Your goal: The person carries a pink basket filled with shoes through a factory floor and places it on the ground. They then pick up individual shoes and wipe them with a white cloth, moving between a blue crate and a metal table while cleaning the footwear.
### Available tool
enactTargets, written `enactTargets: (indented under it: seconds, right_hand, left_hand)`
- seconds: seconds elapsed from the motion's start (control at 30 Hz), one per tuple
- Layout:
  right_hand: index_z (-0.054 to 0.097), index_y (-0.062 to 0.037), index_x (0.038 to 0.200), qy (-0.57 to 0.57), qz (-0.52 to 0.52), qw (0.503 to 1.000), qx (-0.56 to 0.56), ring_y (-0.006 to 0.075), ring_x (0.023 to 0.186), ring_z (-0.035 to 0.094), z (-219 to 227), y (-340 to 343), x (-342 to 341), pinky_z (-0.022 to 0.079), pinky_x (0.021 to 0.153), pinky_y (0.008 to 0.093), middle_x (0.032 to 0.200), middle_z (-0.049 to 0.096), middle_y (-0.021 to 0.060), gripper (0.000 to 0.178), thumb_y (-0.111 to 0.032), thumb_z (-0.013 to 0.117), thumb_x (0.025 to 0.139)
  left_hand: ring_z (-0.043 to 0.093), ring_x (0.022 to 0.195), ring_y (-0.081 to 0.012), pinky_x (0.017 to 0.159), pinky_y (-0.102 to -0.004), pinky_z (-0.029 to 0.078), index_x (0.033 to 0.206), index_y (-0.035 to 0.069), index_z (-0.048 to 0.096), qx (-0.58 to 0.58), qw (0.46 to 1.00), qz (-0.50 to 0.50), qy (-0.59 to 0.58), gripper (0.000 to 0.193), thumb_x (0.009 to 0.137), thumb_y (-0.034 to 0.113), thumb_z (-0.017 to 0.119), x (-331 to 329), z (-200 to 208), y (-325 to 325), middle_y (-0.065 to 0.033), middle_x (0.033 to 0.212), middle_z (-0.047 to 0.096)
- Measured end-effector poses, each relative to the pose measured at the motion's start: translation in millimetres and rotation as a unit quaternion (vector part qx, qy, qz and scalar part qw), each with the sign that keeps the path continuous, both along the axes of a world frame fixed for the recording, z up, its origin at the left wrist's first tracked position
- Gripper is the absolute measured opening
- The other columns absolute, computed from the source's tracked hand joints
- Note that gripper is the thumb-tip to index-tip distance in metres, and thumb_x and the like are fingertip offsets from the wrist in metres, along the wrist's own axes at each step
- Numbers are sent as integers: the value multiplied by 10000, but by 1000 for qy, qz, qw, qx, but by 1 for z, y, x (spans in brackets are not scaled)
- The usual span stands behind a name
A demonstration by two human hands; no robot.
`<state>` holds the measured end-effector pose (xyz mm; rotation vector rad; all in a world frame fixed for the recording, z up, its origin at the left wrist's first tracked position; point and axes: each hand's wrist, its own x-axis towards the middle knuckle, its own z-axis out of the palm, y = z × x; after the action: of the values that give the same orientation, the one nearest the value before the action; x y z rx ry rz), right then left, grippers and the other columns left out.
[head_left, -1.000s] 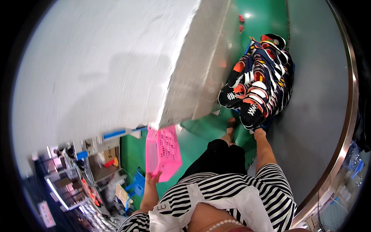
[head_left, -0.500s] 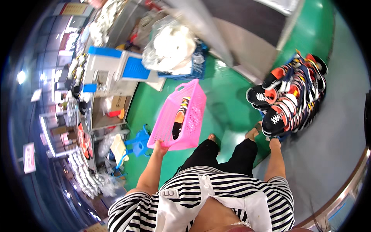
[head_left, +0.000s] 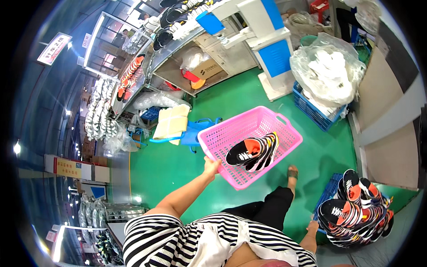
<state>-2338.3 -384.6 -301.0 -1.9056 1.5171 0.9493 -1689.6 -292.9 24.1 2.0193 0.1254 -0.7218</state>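
Observation:
My left hand is closed on the near-left end of a pink plastic basket, holding it up in front of me. Inside the basket lies a short stack of black, white and orange shoe uppers nested together. Low on the right, my right hand is closed at the edge of a blue crate, its fingertips partly hidden. That crate is heaped with many more of the same black and orange shoe uppers, which rise above its rim.
Ahead stands a grey-and-blue machine beside a blue crate holding a plastic bag of white pieces. A blue stool with a cream cloth is left of the basket. Workbenches line the far left; green floor lies between.
My view has turned and my body has stepped on. The pink basket has tipped so its inside faces me, showing more of the stack. The right-hand crate has swung lower in view.

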Motion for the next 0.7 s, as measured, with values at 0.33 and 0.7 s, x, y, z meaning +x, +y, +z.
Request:
enactTargets:
  seconds: [0.33, 0.7]
  right_hand:
    - [660, -45, 899, -5, 85, 993, 87, 287, 871, 643, 15, -39, 265, 511, 726, 419, 898, 652, 152, 262, -253, 504, 862]
    - [668, -50, 912, 7, -33, 991, 130, 277, 853, 646, -24, -70, 465, 546, 696, 347, 995, 648, 128, 207, -200, 687, 769]
  left_hand:
    - [570, 962, -230, 807, -354, 498, 1221, 36, 306, 1, 997, -50, -65, 607, 711, 67, 634, 222, -40, -43, -138, 1068, 546]
    - [552, 998, -214, 878, -317, 458, 1275, 30, 278, -30, 990, -118, -68, 582, 762, -34, 545, 405, -50, -103, -136, 1123, 522]
